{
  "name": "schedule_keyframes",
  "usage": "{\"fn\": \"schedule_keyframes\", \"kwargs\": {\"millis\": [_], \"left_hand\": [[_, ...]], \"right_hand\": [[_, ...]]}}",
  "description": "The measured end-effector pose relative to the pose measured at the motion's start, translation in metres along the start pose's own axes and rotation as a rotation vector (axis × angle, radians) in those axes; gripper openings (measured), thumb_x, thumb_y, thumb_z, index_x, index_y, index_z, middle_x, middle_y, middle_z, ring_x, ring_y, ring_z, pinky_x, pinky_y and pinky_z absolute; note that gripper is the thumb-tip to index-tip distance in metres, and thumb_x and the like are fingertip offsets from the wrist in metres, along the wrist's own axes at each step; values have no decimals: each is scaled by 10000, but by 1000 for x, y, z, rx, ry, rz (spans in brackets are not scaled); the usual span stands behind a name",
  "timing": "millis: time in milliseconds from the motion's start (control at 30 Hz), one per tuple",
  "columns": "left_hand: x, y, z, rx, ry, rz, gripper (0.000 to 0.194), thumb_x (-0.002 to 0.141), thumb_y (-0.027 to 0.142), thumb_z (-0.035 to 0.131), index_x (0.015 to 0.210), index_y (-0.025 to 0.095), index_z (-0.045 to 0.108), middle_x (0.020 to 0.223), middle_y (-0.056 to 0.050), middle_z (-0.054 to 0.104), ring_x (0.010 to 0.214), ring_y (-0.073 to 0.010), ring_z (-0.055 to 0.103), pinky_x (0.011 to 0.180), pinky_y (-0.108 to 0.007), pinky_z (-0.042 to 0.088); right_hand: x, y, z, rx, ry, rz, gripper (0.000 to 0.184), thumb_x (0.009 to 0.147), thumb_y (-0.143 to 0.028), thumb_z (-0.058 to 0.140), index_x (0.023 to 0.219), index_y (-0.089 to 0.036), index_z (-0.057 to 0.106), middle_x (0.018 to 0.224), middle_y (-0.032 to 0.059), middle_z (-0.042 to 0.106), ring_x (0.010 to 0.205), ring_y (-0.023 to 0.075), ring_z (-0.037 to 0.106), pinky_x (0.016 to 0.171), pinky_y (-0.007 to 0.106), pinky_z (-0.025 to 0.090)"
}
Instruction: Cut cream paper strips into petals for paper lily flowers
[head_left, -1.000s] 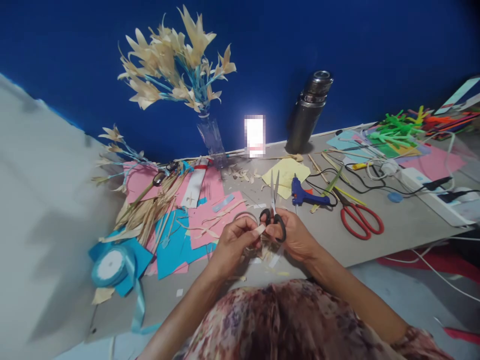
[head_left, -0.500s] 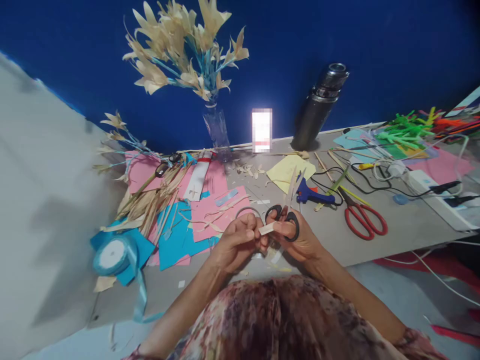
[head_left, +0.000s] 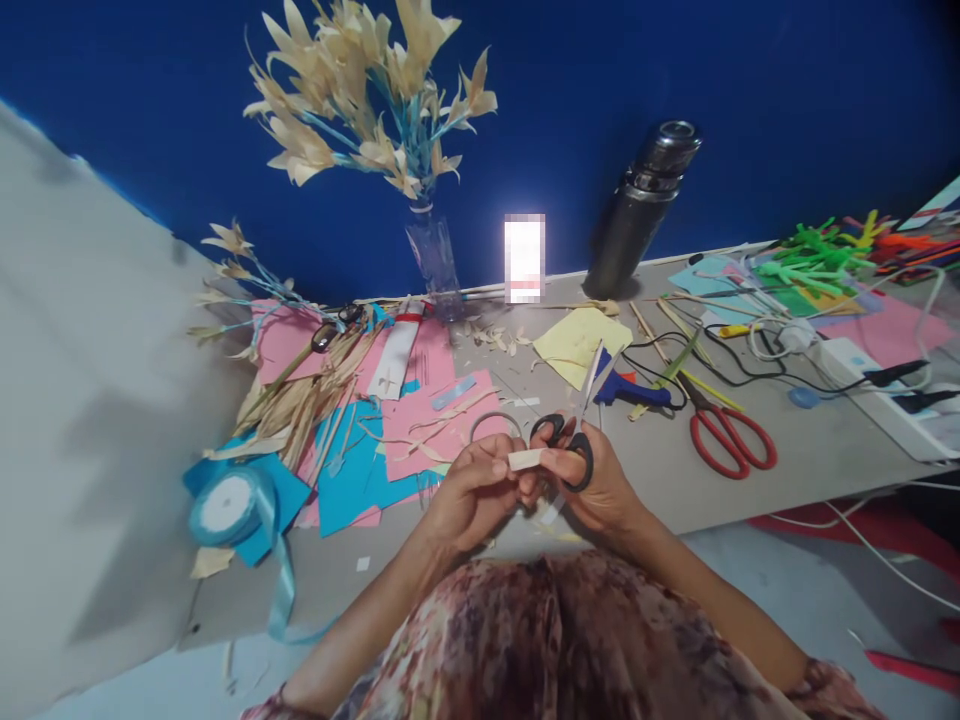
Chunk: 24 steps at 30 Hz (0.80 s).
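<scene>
A short, pale cream strip, of paper or dried husk, is stretched level between my two hands. My left hand is closed, pinching the strip's left end with the thumb on top. At the other end, the thumb of my right hand presses on the strip. That same hand is closed around black-handled scissors, whose blades point up and away from me, slightly parted. Behind my left hand lies a grey ring, partly hidden. A blue glue gun rests just beyond the scissors' tips.
Pink sheets, blue sheets and dried husks cover the left side, near a ribbon roll. Red-handled scissors and a power strip lie right. A bottle of husk flowers and a dark flask stand behind.
The strip has shifted slightly left and turned more level, its left end now at my left thumb. The scissors' blades have tipped a little to the right.
</scene>
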<state>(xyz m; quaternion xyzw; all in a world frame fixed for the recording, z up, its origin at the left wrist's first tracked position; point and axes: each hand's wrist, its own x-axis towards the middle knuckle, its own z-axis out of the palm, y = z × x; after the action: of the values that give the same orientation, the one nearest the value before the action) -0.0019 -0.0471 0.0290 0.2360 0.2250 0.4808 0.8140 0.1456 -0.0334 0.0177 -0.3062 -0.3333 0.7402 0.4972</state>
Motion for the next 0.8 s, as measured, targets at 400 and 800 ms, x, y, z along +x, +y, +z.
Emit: {"fn": "schedule_keyframes", "kwargs": {"millis": [400,800], "left_hand": [[0,2,3,-57,204,-31,125,760,198,707,725,141,602,656,-8,564,619,-122,539,616,-255,433],[2,-3,6,1,143,-36,129,708,184,708,660,133,600,659,-37,602,586,-128,528,597,-263,419]], "right_hand": [[-2,-13,-7,-411,209,-164,225,662,-216,757,795,-181,579,703,-18,623,586,107,571,554,211,491],[-2,-2,-3,-146,11,-4,328,692,-308,826,865,-189,574,671,-35,623,525,123,628,520,238,552]]}}
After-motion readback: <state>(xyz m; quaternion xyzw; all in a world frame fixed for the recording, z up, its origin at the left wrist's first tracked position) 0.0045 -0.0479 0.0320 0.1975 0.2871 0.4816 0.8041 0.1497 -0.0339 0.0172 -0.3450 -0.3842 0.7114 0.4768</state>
